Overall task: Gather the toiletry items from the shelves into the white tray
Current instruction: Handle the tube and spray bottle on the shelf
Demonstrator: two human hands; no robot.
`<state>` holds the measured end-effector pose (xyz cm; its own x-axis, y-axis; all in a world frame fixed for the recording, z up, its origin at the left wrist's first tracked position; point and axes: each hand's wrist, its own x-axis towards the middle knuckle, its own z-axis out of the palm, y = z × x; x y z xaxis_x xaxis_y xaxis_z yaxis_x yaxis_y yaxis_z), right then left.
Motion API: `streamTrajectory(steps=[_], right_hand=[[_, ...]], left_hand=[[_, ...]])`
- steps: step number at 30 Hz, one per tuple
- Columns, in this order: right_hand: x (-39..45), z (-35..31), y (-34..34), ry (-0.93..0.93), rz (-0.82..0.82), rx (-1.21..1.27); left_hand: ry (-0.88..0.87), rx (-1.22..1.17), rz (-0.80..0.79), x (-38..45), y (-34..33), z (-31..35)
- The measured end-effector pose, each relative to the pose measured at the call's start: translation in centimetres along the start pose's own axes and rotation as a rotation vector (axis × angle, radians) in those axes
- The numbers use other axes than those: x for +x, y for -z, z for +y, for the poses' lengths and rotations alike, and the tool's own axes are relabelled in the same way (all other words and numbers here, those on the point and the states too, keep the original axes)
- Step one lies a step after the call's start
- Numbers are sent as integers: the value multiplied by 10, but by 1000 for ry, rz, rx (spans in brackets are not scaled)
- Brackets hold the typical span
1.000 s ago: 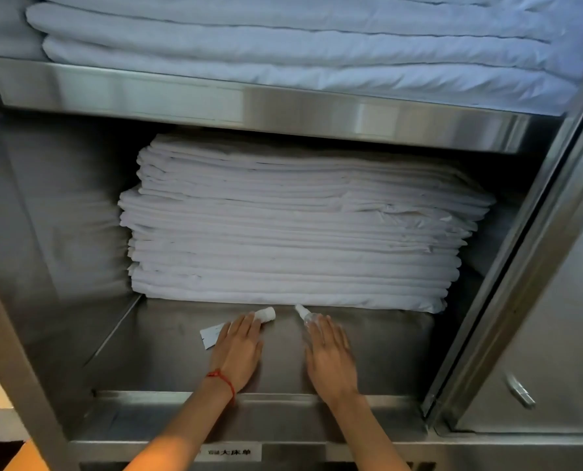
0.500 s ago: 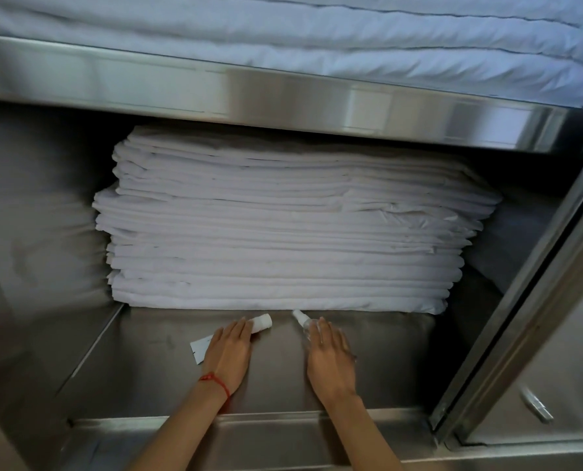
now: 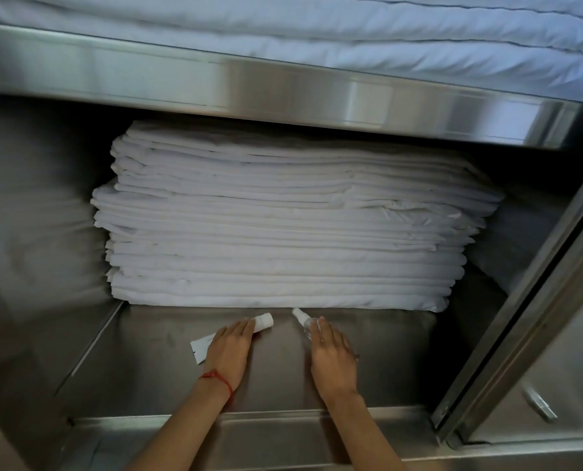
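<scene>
A soft white squeeze tube with a round cap and a small clear plastic bottle with a white tip lie on the steel shelf floor, just before the folded white linen stack; the left hand and right hand rest flat on them, fingers straight and together; best to curl round each body before lifting; no white tray in view.

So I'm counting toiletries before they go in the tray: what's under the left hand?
The left hand lies flat over a white tube; its cap end and flat crimped tail stick out. The middle is covered, so any label is unseen.
</scene>
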<state>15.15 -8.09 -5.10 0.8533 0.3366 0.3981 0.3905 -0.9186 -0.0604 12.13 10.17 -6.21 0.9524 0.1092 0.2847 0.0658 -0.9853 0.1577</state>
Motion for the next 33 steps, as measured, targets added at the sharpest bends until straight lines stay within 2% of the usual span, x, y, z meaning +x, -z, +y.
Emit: streamTrajectory(steps=[4,7,9,11,14,18,33], right_hand=[[-5,-2,9,22,38,8],[-11,0,12,50,78,23],[-15,1,14,50,37,61],[-20,2,13,67,-51,63],[-29,4,12,92,-37,68],[-42,3,23,118,40,137],[-81,10,24,283,149,171]], left_hand=[[9,-47,44,-9,3,5],[-58,-49,193,-19,11,10],[-99,13,234,-24,18,14],[-107,35,243,-30,22,16],[-105,50,239,-40,22,19],[-95,34,250,-55,27,25],[-57,64,397,-105,25,30]])
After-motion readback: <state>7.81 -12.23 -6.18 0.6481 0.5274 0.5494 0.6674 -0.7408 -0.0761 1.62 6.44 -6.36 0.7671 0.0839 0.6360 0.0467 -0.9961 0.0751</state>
